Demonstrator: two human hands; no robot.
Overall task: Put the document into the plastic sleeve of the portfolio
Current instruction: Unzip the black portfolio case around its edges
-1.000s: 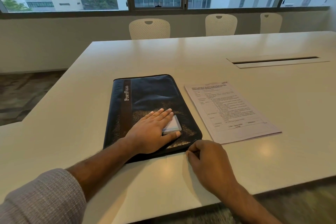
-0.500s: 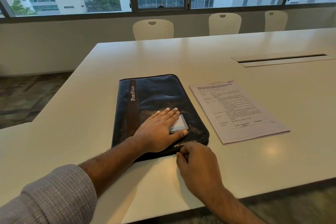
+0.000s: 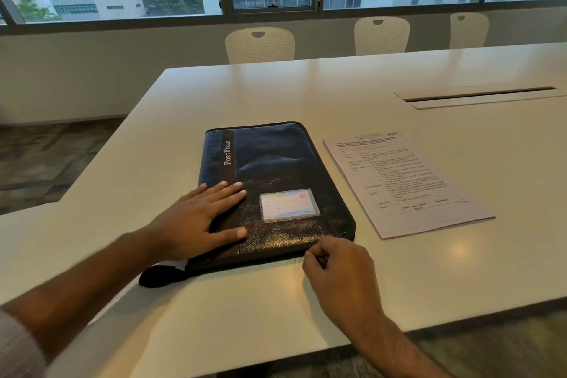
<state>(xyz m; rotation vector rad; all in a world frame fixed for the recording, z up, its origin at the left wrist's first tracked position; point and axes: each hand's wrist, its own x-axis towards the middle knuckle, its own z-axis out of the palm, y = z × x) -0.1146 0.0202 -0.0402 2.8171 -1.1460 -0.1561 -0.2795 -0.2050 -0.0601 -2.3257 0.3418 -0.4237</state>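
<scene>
Portfolio (image 3: 270, 190): dark, closed, lay flat on white table (image 3: 306, 310), card window (image 3: 289, 205) on its cover. Document (image 3: 405, 182): printed sheet, flat on table just beside portfolio at 3 o'clock, not touching it. Left hand (image 3: 202, 219): fingers spread, palm down, pressed on cover's near-left part. Right hand (image 3: 339, 268): fingers curled, pinched together at portfolio's near edge, about 5 o'clock; what it pinched could not be told. Three white chairs (image 3: 260, 45) stood at 12 o'clock.

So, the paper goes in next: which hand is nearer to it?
Right hand, at the folder's near edge, left of the paper. Left hand lies flat farther left.
</scene>
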